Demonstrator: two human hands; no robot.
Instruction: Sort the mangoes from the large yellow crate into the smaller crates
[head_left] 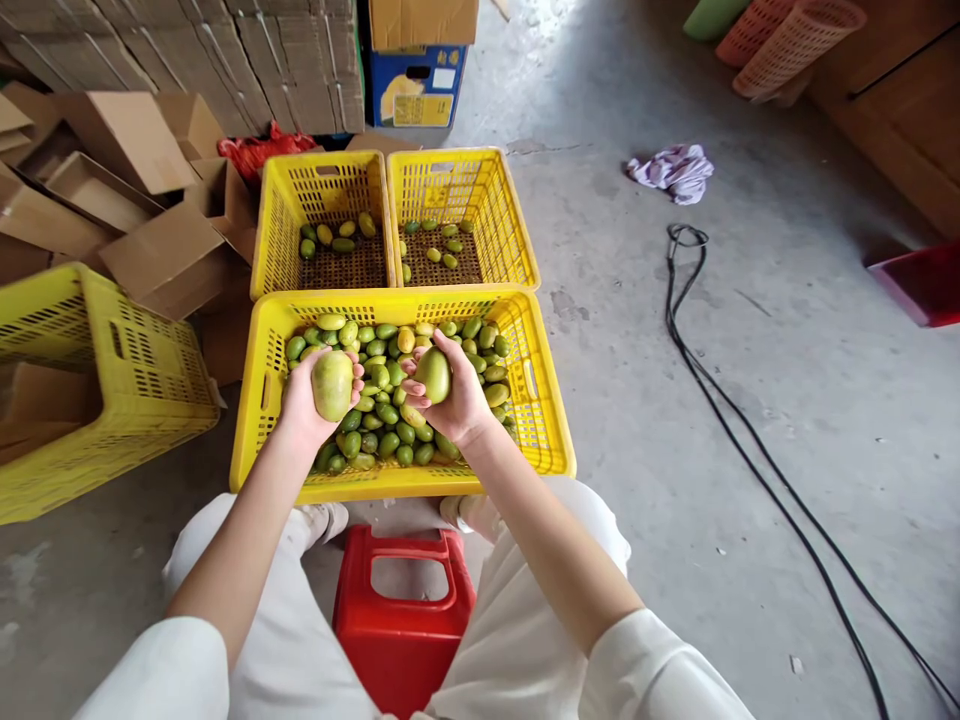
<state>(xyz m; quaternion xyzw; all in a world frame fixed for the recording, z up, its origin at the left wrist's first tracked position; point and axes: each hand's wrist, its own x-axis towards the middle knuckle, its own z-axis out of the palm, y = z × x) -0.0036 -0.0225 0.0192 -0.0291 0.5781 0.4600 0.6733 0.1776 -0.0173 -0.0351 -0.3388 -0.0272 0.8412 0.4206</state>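
Over the front yellow crate (551, 420), my left hand (304, 400) curls around a large yellow-green mango (333, 386), its smooth face turned up toward me. A darker green mango (433, 375) rests in the fingers of my right hand (465, 400), which is tilted inward with the thumb on top. Below both hands, the crate holds a heap of green mangoes (388, 415), a few of them yellowish. My hands hide part of this heap.
Behind stand two yellow crates, a left one (281, 215) and a right one (510, 225), with several fruits in each. Another yellow crate (150, 360) and cardboard boxes (135, 150) lie left. A red stool (401, 650) is between my legs. Black cable (742, 440) and a cloth (675, 172) lie right.
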